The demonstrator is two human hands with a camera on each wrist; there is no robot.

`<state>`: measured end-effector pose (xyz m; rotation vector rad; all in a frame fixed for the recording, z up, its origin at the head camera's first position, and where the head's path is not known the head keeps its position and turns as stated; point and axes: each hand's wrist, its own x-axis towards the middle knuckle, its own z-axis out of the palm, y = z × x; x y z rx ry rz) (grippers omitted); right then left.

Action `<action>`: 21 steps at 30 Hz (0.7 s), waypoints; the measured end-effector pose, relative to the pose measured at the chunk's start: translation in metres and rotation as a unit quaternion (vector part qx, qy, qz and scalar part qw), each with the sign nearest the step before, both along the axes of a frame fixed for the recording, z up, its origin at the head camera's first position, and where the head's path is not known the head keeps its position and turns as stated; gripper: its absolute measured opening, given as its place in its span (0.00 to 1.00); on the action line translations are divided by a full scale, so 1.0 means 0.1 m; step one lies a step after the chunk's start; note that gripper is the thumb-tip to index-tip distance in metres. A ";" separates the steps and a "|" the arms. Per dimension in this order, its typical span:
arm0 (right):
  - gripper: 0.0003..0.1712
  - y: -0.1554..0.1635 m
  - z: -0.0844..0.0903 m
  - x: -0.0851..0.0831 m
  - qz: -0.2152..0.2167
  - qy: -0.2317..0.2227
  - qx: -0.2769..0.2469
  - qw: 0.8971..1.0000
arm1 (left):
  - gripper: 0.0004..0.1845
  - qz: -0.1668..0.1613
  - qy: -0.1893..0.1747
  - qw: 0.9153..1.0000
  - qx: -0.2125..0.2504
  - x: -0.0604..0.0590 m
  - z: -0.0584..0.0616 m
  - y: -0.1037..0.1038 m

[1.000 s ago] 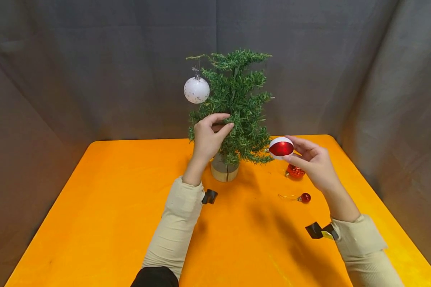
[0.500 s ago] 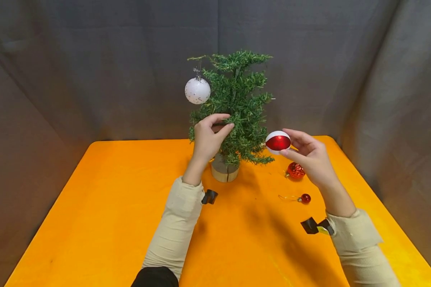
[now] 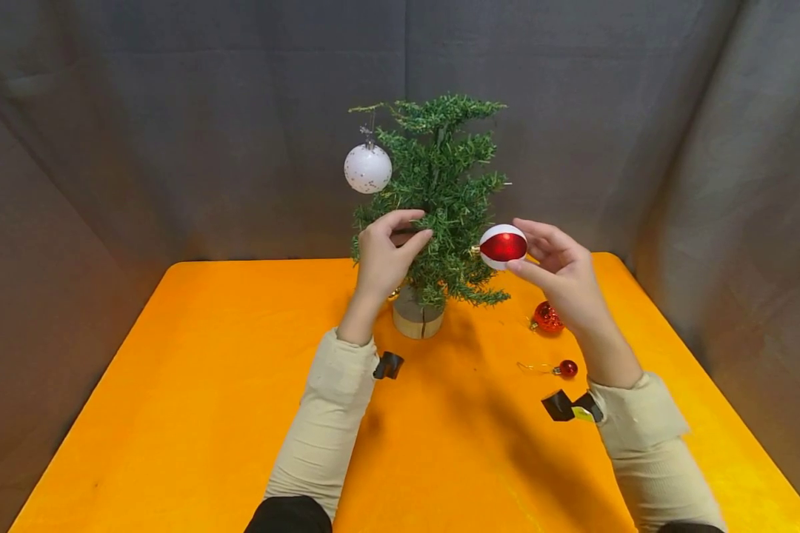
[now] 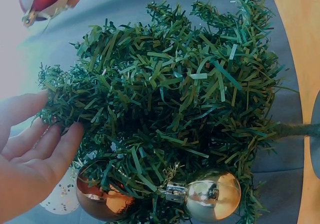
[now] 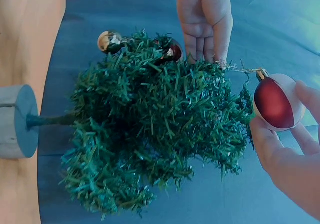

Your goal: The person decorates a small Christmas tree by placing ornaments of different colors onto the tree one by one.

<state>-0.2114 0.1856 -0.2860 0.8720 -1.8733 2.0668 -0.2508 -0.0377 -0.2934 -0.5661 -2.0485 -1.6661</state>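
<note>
My left hand (image 3: 390,248) has its thumb and fingers around the tip of a branch on the small artificial Christmas tree (image 3: 450,196). Right of the tree, my right hand (image 3: 563,274) holds a red-and-white bauble (image 3: 503,246) between thumb and fingers, its gold cap pointing left at the branches. From that cap a thin loop (image 5: 240,68) stretches toward the left fingertips in the right wrist view. A white speckled bauble (image 3: 367,169) hangs at the tree's upper left. Below the left hand, the left wrist view shows a gold bauble (image 4: 217,196) and a dark shiny bauble (image 4: 100,196) among the branches.
The tree stands on a round wooden base (image 3: 418,314) on the orange table (image 3: 207,385). To its right lie a red glittery bauble (image 3: 548,317) and a small red bauble (image 3: 568,369) with a gold string. Grey cloth (image 3: 240,133) hangs behind and at both sides.
The right hand has moved up and to the left with the red-and-white bauble, bringing it in front of the tree's right side. My left hand has stayed nearly still at the branch.
</note>
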 end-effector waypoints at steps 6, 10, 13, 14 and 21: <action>0.23 -0.09 0.06 -0.05 0.003 0.008 -0.009 1.000 | 0.16 0.009 0.018 1.000 0.010 0.01 0.01 -0.02; 0.23 -0.12 0.08 -0.07 0.015 0.011 -0.031 0.999 | 0.16 0.017 0.038 0.999 0.011 0.02 0.02 -0.03; 0.22 -0.14 0.08 -0.09 0.021 0.013 -0.044 0.999 | 0.16 0.022 0.043 0.999 0.012 0.03 0.02 -0.03; 0.22 -0.15 0.08 -0.09 0.021 0.013 -0.046 0.999 | 0.16 0.025 0.044 0.999 0.013 0.03 0.01 -0.03; 0.22 -0.22 0.11 -0.13 0.022 0.008 -0.059 0.998 | 0.10 0.049 0.068 0.996 0.039 0.04 0.01 -0.04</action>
